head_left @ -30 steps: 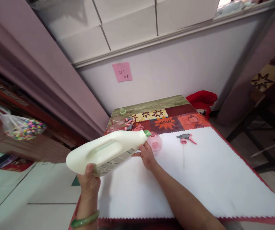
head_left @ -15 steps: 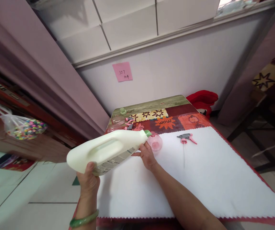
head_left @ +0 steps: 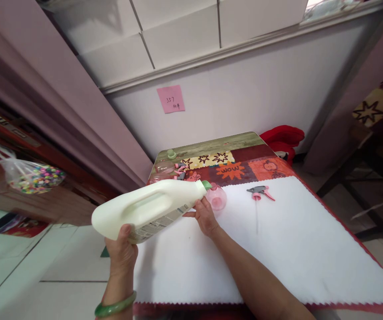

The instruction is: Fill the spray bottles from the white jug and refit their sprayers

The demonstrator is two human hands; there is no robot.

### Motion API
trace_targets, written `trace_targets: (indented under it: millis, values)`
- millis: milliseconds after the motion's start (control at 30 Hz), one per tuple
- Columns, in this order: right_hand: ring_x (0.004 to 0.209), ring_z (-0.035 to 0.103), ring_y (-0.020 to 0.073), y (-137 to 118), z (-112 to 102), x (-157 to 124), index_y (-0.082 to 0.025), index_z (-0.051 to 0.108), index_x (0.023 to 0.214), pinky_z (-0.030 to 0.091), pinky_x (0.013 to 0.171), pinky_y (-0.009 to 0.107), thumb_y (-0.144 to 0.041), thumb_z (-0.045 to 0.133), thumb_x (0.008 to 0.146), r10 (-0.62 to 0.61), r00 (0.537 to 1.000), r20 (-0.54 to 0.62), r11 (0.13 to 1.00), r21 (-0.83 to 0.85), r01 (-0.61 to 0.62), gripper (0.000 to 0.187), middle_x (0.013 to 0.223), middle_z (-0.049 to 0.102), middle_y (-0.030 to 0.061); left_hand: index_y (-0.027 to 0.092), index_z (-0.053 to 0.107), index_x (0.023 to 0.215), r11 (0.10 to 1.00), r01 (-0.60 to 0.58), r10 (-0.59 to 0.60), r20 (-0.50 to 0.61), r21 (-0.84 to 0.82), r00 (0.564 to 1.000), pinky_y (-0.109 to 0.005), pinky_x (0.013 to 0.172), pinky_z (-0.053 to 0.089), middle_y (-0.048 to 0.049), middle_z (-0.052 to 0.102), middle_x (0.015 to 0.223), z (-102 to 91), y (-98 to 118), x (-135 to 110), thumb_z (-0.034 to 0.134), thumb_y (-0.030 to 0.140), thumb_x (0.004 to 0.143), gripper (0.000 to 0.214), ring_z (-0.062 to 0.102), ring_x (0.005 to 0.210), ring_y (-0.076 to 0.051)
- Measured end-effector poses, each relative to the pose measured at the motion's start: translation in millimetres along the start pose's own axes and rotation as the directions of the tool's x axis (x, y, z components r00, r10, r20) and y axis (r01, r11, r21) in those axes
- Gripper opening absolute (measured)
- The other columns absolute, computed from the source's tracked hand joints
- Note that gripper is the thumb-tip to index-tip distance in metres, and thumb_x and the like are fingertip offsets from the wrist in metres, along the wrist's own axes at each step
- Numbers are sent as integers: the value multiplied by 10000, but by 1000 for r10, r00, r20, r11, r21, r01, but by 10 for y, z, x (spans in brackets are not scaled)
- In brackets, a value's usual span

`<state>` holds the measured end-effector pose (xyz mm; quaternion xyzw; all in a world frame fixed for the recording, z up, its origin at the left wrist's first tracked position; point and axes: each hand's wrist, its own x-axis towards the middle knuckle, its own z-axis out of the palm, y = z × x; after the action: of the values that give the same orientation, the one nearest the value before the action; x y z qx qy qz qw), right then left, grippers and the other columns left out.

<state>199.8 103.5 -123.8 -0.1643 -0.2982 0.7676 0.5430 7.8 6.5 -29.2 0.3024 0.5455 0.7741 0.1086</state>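
A large cream-white jug [head_left: 111,213] with a moulded handle and a printed label lies tilted across both hands. My left hand [head_left: 122,249] grips its base end from below, thumb on the side. Under the neck, my right hand [head_left: 206,217] supports the jug with its fingers curled against it. The green spout [head_left: 206,185] points right, at the mouth of a clear pink spray bottle [head_left: 218,200] standing on the white cloth. Whether liquid is flowing cannot be seen. To the right lies a grey and pink spray trigger [head_left: 258,193] with a thin clear tube.
More pink spray bottles [head_left: 165,167] with triggers lie at the table's back left, near a green cap [head_left: 171,154]. A white cloth [head_left: 278,253] covers the table's front. A bag of coloured beads [head_left: 38,178] hangs at left. Something red [head_left: 283,138] sits behind the table.
The jug's base end and my left hand have shifted very slightly left. The spout, my right hand and the pink bottle look unchanged.
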Motion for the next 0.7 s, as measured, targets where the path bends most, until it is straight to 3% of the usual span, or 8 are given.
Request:
trace_targets:
  millis: [300, 700]
  values:
    - [1123, 729, 285, 18, 4, 8, -275, 662, 1301, 720, 853, 527, -612, 812, 846, 9, 1000, -8, 1000, 3, -9, 586, 1293, 726, 80, 190, 742, 960, 1000, -12, 12, -9, -12, 1000, -429, 1054, 582, -67, 786, 1076, -9, 20, -2, 947, 437, 523, 543, 724, 1085, -279]
    - [1098, 731, 274, 26, 5, 16, -278, 662, 1309, 720, 867, 531, -613, 831, 830, 11, 1000, -19, 1000, 24, -11, 608, 1262, 736, 66, 214, 731, 1021, 1000, -31, 31, 24, -3, 999, -440, 1059, 588, -75, 776, 1094, 8, 52, 15, 948, 460, 549, 575, 698, 1191, -296]
